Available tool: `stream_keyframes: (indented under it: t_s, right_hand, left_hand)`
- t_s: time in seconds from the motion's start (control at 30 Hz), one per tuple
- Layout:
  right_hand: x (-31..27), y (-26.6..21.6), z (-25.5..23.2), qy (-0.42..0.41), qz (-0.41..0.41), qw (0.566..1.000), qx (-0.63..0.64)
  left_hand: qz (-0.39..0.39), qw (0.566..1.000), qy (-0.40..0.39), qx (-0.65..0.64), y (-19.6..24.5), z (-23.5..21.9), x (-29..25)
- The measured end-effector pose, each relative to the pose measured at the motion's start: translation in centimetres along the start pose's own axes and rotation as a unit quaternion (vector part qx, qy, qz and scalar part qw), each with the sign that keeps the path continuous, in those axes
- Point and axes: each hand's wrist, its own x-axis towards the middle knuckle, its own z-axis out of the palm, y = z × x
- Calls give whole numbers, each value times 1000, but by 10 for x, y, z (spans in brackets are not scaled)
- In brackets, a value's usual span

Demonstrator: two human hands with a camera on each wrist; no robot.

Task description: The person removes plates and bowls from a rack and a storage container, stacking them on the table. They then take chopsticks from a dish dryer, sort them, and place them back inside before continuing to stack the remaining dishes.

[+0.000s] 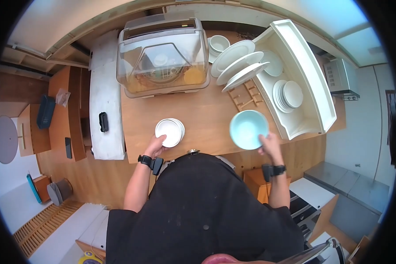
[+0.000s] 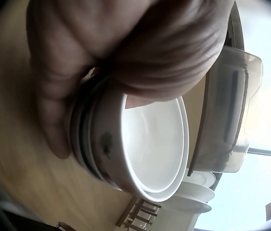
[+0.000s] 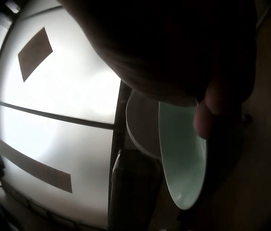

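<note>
In the head view the left hand grips a small stack of white bowls near the table's front edge, thumb over the rim. The left wrist view shows the nested bowls tilted, with a finger along their outer side. The right hand pinches the rim of a light turquoise bowl, right of the stack and in front of the wooden rack. In the right wrist view that bowl hangs from the dark, shadowed hand.
A clear-lidded container stands at the back left of the table. Several white plates stand upright by the rack. A cream tray at the right holds more plates and a stack of small dishes. White bowls sit behind.
</note>
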Motion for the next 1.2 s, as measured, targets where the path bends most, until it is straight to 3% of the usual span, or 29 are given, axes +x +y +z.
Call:
stream_keyframes:
  t_s: [0.13,0.27,0.5,0.6,0.7,0.73,0.8,0.9,1.07,1.17,1.2]
  right_hand:
    - [30,27,85,-93,-3,996,9]
    - [51,40,139,-74,-31,997,-3]
    - [58,50,182,-87,-47,994,54]
    - [62,53,194,-101,-17,991,81]
    - [63,44,193,-94,21,995,7]
    - [59,37,191,-23,-43,992,-117]
    - [50,26,187,113,-169,913,-354]
    - [22,-37,198,38,-233,923,-304]
    - [48,-53,267,-145,-333,902,-235]
    - [46,-81,277,-248,-168,914,-274]
    - [46,-80,276,-250,-200,905,-281]
  left_hand:
    - [-9,999,-20,33,10,0,-4]
    - [-12,998,-31,50,20,5,-10]
    - [-19,998,-37,40,26,7,-12]
    - [-22,998,-42,34,29,10,-15]
    - [-33,998,-50,28,32,10,-16]
    - [-36,998,-54,25,34,11,-16]
    - [-27,998,-44,38,35,14,-17]
    - [2,997,-30,68,37,22,-24]
    - [30,994,-11,107,48,38,-41]
    - [48,991,-4,121,48,40,-43]
    - [53,990,5,130,49,40,-43]
